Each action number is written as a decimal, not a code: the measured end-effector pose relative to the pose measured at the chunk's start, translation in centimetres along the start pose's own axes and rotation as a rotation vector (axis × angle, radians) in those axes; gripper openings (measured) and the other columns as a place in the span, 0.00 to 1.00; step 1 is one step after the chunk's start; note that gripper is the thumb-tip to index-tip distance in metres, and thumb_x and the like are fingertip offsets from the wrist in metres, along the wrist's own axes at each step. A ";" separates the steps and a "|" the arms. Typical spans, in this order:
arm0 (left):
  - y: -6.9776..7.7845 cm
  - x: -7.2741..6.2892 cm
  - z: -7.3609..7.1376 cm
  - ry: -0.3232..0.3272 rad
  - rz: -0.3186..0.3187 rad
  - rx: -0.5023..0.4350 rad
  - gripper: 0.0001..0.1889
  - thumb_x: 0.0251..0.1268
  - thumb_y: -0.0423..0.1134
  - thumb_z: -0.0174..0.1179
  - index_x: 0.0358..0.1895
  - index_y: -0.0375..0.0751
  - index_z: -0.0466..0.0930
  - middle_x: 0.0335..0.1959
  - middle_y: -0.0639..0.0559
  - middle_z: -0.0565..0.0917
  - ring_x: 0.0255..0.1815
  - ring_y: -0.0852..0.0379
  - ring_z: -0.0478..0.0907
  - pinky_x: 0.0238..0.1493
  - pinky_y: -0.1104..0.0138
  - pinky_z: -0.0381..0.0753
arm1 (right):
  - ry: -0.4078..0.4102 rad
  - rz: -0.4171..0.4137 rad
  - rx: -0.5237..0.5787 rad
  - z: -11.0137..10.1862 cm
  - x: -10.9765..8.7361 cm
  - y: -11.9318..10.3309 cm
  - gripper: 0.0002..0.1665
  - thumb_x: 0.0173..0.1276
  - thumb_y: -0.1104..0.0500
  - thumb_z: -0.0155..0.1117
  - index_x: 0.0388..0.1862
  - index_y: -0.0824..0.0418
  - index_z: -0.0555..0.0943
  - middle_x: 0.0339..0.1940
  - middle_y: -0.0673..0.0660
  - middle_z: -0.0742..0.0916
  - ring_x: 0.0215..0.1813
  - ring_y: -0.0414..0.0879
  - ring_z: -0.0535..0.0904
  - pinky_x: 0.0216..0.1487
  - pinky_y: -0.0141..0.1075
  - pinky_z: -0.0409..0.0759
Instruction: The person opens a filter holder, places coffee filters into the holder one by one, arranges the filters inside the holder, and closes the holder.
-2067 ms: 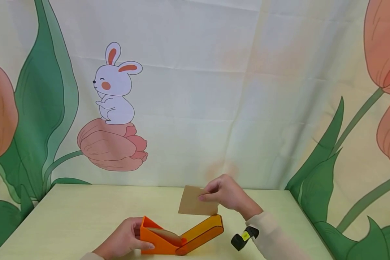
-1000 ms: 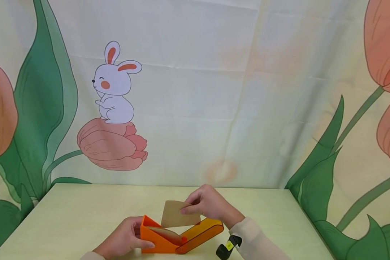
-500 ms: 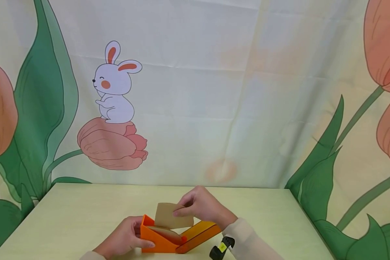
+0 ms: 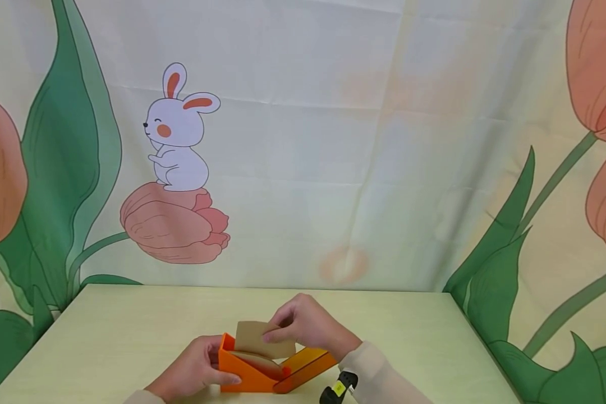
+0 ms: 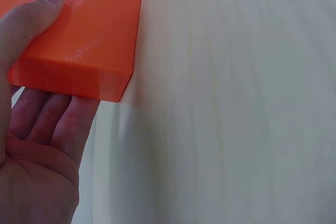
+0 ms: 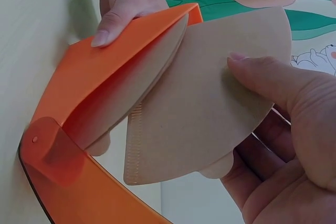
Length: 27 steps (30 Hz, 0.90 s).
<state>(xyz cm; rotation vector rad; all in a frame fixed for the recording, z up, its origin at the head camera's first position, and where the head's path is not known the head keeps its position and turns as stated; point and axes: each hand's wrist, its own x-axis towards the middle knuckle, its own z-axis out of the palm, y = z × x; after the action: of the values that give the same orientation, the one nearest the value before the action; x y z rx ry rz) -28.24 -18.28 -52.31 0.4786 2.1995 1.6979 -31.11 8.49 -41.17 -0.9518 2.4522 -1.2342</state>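
An orange coffee filter holder (image 4: 239, 375) stands on the table with its hinged, see-through orange lid (image 4: 308, 371) swung open to the right. My left hand (image 4: 197, 365) grips its left end, thumb on the near side and fingers round the far side. My right hand (image 4: 310, 325) pinches a brown paper coffee filter (image 6: 178, 108) between thumb and fingers. In the head view that filter is just over the holder's opening, its lower edge close to the far wall. More brown coffee filters (image 6: 139, 98) sit inside the holder.
The pale table (image 4: 141, 320) runs back to a hanging cloth (image 4: 293, 168) printed with a rabbit and tulips. A black strap device with a yellow label (image 4: 338, 388) is on the right wrist. The lid lies under the right forearm.
My right hand has moved left and down with the coffee filter, from above the lid to the holder's opening. The left hand and the holder have stayed put.
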 end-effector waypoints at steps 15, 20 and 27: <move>-0.2 0.1 -0.1 -0.007 0.022 -0.019 0.32 0.56 0.42 0.77 0.64 0.40 0.79 0.56 0.47 0.87 0.49 0.50 0.85 0.53 0.68 0.86 | -0.039 0.051 -0.006 1.0 0.3 -0.2 0.04 0.60 0.54 0.80 0.30 0.53 0.93 0.25 0.43 0.90 0.27 0.37 0.78 0.32 0.30 0.82; -0.2 0.0 0.0 -0.011 0.027 -0.033 0.31 0.56 0.42 0.77 0.64 0.40 0.80 0.56 0.47 0.88 0.49 0.50 0.85 0.53 0.68 0.86 | -0.047 0.064 -0.009 1.2 0.3 0.2 0.04 0.59 0.54 0.80 0.30 0.53 0.93 0.25 0.43 0.90 0.27 0.37 0.78 0.31 0.31 0.81; -0.3 0.0 0.0 -0.017 0.039 -0.035 0.31 0.57 0.41 0.77 0.64 0.40 0.80 0.56 0.46 0.87 0.50 0.49 0.85 0.53 0.69 0.86 | -0.069 0.066 -0.019 1.4 0.4 0.4 0.05 0.60 0.53 0.80 0.29 0.52 0.92 0.24 0.43 0.89 0.26 0.37 0.76 0.27 0.29 0.77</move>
<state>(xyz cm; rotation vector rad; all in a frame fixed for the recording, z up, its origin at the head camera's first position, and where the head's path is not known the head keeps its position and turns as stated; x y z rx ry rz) -28.29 -18.38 -52.60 0.5287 2.1591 1.7428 -30.95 7.47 -42.33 -0.8956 2.4257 -1.1395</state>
